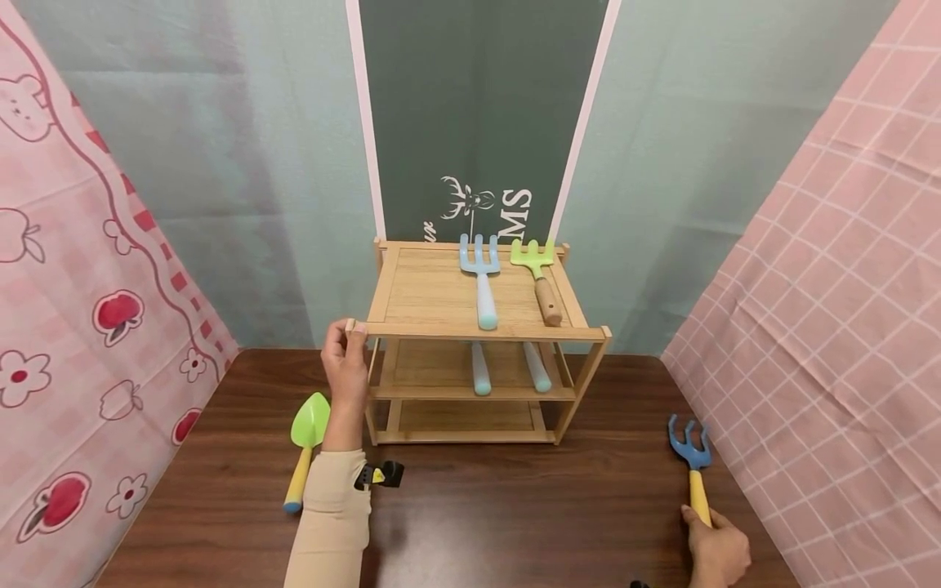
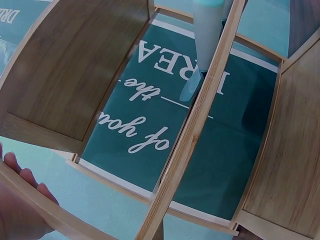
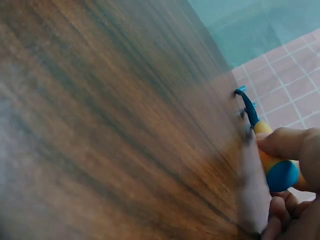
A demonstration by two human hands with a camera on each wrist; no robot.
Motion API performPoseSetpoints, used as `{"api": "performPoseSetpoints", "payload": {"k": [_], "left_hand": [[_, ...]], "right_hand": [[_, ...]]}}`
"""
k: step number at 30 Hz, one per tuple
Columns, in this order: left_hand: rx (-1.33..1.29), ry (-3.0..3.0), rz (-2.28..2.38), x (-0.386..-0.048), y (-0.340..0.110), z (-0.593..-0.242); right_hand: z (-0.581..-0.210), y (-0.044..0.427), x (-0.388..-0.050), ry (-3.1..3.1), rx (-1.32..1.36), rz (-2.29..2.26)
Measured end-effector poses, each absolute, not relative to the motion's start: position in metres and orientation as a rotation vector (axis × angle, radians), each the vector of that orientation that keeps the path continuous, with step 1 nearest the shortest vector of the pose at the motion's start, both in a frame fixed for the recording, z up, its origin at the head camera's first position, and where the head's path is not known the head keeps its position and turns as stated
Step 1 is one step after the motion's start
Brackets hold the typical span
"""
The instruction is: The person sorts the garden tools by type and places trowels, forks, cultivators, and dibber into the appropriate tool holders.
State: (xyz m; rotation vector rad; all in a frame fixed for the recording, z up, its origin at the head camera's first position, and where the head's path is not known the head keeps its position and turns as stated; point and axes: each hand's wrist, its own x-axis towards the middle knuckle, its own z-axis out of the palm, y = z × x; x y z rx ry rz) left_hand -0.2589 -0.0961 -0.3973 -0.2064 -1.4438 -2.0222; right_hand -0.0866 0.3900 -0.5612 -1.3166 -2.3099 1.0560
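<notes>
My left hand point(image 1: 345, 359) grips the front left corner of a three-tier wooden shelf point(image 1: 434, 294); in the left wrist view its fingertips point(image 2: 27, 175) curl over the frame's edge. At the lower right, my right hand point(image 1: 716, 551) holds the yellow handle of a blue hand fork point(image 1: 691, 453), its tines pointing away. The right wrist view shows thumb and fingers around that handle point(image 3: 270, 160). On the top tier lie a light blue fork point(image 1: 481, 282) and a green fork with a wooden handle point(image 1: 540, 282). Two pale-handled tools point(image 1: 481, 371) rest on the middle tier, their heads hidden in the head view.
A green trowel point(image 1: 309, 425) with a yellow handle lies on the dark wooden table point(image 1: 515, 514), left of my forearm. Pink patterned cloth point(image 1: 110, 327) hangs at the left, pink checked cloth point(image 1: 823, 286) at the right. A green curtain point(image 1: 294, 204) stands behind the shelf.
</notes>
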Motion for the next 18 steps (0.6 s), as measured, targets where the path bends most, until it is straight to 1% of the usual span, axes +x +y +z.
{"api": "performPoseSetpoints", "payload": {"k": [7, 11, 15, 18], "left_hand": [[-0.199, -1.450, -2.039, -0.259, -0.097, -0.396], [-0.224, -1.430, -2.035, -0.259, -0.096, -0.396], [-0.228, -1.422, -2.028, -0.259, -0.095, -0.398], [-0.212, -1.434, -2.024, -0.259, -0.096, -0.398]], "right_hand": [[-0.559, 0.382, -0.090, -1.966, -1.266, 1.143], [-0.561, 0.375, -0.094, -1.694, -1.278, 1.306], [-0.568, 0.368, -0.099, -1.351, -1.179, 1.428], [-0.573, 0.366, -0.101, -1.247, -1.119, 1.426]]}}
